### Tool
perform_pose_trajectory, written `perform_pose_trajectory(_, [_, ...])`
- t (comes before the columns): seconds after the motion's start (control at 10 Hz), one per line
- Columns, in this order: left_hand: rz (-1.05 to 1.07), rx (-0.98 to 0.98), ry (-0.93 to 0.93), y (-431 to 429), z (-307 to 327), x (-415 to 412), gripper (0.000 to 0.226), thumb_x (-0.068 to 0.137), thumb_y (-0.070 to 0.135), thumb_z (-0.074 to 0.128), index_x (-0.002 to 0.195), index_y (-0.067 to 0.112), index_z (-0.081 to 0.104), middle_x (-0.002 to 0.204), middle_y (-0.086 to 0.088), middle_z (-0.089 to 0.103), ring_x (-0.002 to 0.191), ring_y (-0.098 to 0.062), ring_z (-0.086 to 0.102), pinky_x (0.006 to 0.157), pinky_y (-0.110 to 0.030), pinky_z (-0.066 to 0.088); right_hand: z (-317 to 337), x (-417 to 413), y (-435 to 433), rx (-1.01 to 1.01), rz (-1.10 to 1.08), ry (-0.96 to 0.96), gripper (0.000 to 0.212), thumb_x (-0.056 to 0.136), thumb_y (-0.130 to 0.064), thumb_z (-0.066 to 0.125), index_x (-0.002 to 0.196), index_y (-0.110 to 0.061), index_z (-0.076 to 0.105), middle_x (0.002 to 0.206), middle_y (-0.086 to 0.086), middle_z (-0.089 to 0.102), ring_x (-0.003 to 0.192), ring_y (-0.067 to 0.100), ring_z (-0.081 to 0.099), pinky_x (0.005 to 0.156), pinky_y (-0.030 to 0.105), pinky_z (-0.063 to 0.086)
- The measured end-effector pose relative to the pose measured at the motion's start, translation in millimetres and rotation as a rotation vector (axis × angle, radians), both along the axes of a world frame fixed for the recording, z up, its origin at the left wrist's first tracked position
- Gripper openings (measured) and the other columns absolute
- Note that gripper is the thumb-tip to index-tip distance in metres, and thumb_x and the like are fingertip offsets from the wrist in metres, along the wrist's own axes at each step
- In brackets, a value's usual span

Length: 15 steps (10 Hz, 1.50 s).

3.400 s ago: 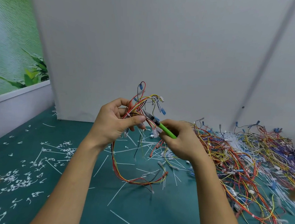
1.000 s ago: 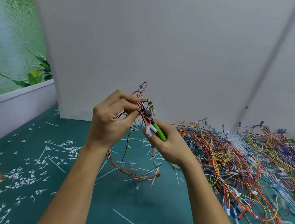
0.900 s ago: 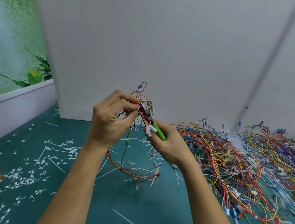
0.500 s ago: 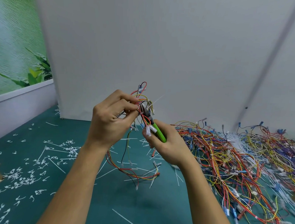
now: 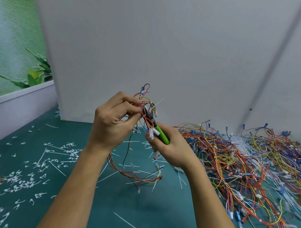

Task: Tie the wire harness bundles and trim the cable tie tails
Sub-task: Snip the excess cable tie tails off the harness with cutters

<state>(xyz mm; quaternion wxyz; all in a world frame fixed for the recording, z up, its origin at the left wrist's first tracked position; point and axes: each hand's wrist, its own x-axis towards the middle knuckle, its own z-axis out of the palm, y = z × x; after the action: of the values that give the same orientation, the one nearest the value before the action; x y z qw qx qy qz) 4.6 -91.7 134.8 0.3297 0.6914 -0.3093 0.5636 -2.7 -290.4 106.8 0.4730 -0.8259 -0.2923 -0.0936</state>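
Observation:
My left hand (image 5: 112, 124) pinches a wire harness bundle (image 5: 143, 106) of red, yellow and black wires, held up in front of the white wall. Its loop hangs down to the green mat (image 5: 132, 177). My right hand (image 5: 168, 146) grips green-handled cutters (image 5: 160, 132), whose dark jaws (image 5: 148, 112) sit against the bundle by my left fingertips. A thin white cable tie tail (image 5: 160, 102) sticks up and to the right from the bundle, just above the jaws.
A large tangled pile of wire harnesses (image 5: 246, 166) covers the mat on the right. Cut white tie tails (image 5: 24, 177) litter the mat at left, and longer white strips (image 5: 126, 223) lie in front. A white wall panel (image 5: 169, 52) stands behind.
Since 3.4 s ago both hands have come closer together and the cutter jaws have moved up to the bundle. Over the last second almost nothing has moved.

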Motion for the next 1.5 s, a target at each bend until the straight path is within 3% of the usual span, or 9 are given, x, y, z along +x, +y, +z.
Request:
perform_pose_trajectory(0.1, [-0.003, 0.005, 0.0, 0.0, -0.6, 1.1, 0.007, 0.083, -0.003, 0.08, 0.079, -0.001, 0.075, 0.092, -0.012, 0.071, 0.088, -0.012, 0.069, 0.082, -0.017, 0.051, -0.3, 0.1, -0.4, -0.006, 0.0, 0.007, 0.041, 0.097, -0.054, 0.055, 0.094, -0.013, 0.06, 0.08, 0.018, 0.061, 0.076, 0.041, 0.06, 0.073, 0.056, 0.055])
perform_pose_trajectory(0.3, [-0.003, 0.005, 0.001, 0.5, -0.8, 1.4, 0.007, 0.083, -0.002, 0.08, 0.079, -0.001, 0.075, 0.092, -0.011, 0.071, 0.088, -0.011, 0.069, 0.082, -0.017, 0.051, -5.4, 5.9, -0.5, 0.013, -0.026, 0.013, 0.025, 0.105, -0.032, 0.059, 0.083, -0.022, 0.058, 0.07, 0.009, 0.057, 0.059, 0.014, 0.045, 0.057, 0.036, 0.041])
perform_pose_trajectory(0.4, [0.001, 0.008, 0.004, -0.1, -0.5, 0.7, 0.007, 0.083, -0.003, 0.081, 0.079, -0.001, 0.075, 0.092, -0.012, 0.071, 0.088, -0.011, 0.069, 0.083, -0.016, 0.051, -4.6, 5.7, -1.1, 0.026, -0.009, 0.037, 0.026, 0.105, -0.032, 0.06, 0.082, -0.02, 0.059, 0.067, 0.004, 0.054, 0.059, 0.015, 0.044, 0.058, 0.037, 0.04])
perform_pose_trajectory(0.5, [0.005, 0.005, 0.007, -0.6, -0.6, 0.2, 0.008, 0.082, -0.004, 0.081, 0.078, -0.002, 0.075, 0.092, -0.012, 0.071, 0.087, -0.011, 0.068, 0.082, -0.016, 0.051, -3.2, 5.2, -0.1, 0.005, -0.023, 0.008, 0.029, 0.104, -0.033, 0.061, 0.084, -0.012, 0.059, 0.071, 0.017, 0.054, 0.059, 0.017, 0.042, 0.058, 0.037, 0.038])
perform_pose_trajectory(0.7, [-0.004, 0.013, 0.01, -0.6, -0.4, -0.4, 0.006, 0.083, -0.003, 0.08, 0.079, -0.002, 0.075, 0.093, -0.012, 0.071, 0.089, -0.012, 0.069, 0.084, -0.018, 0.052, -1.2, 2.0, -0.8, 0.011, 0.002, 0.016, 0.039, 0.099, -0.048, 0.057, 0.096, -0.009, 0.06, 0.081, 0.017, 0.063, 0.074, 0.033, 0.066, 0.075, 0.052, 0.056])
perform_pose_trajectory(0.9, [-0.01, 0.018, 0.012, -0.1, -1.3, 0.5, 0.005, 0.085, -0.002, 0.079, 0.081, -0.001, 0.076, 0.095, -0.012, 0.07, 0.091, -0.011, 0.069, 0.083, -0.018, 0.052, -5.6, 6.7, 0.1, 0.012, -0.009, -0.004, 0.029, 0.105, -0.037, 0.058, 0.087, -0.014, 0.058, 0.076, 0.019, 0.057, 0.062, 0.02, 0.048, 0.058, 0.039, 0.044])
perform_pose_trajectory(1.1, [-0.016, 0.011, 0.003, -0.1, -2.3, 1.7, 0.004, 0.085, 0.0, 0.079, 0.083, -0.001, 0.076, 0.095, -0.011, 0.07, 0.091, -0.01, 0.069, 0.083, -0.018, 0.052, -7.1, 7.6, 0.7, 0.003, -0.03, -0.035, 0.025, 0.105, -0.031, 0.059, 0.086, -0.015, 0.058, 0.072, 0.014, 0.055, 0.06, 0.015, 0.042, 0.058, 0.035, 0.038])
perform_pose_trajectory(1.4, [-0.023, -0.001, 0.0, -2.5, -1.8, 0.9, 0.005, 0.085, -0.001, 0.08, 0.082, -0.001, 0.076, 0.094, -0.012, 0.071, 0.09, -0.01, 0.069, 0.083, -0.017, 0.052, -3.9, 0.8, 2.1, 0.044, -0.005, -0.055, 0.04, 0.102, -0.046, 0.054, 0.096, -0.006, 0.057, 0.08, 0.024, 0.055, 0.074, 0.045, 0.054, 0.069, 0.06, 0.052])
perform_pose_trajectory(1.5, [-0.015, 0.0, -0.002, -2.1, -1.2, -0.1, 0.005, 0.084, -0.002, 0.08, 0.081, -0.002, 0.076, 0.093, -0.013, 0.07, 0.09, -0.008, 0.068, 0.083, -0.016, 0.051, -4.9, 2.6, 2.6, 0.043, -0.007, -0.043, 0.036, 0.105, -0.038, 0.057, 0.088, -0.007, 0.055, 0.076, 0.023, 0.052, 0.063, 0.032, 0.045, 0.06, 0.047, 0.046])
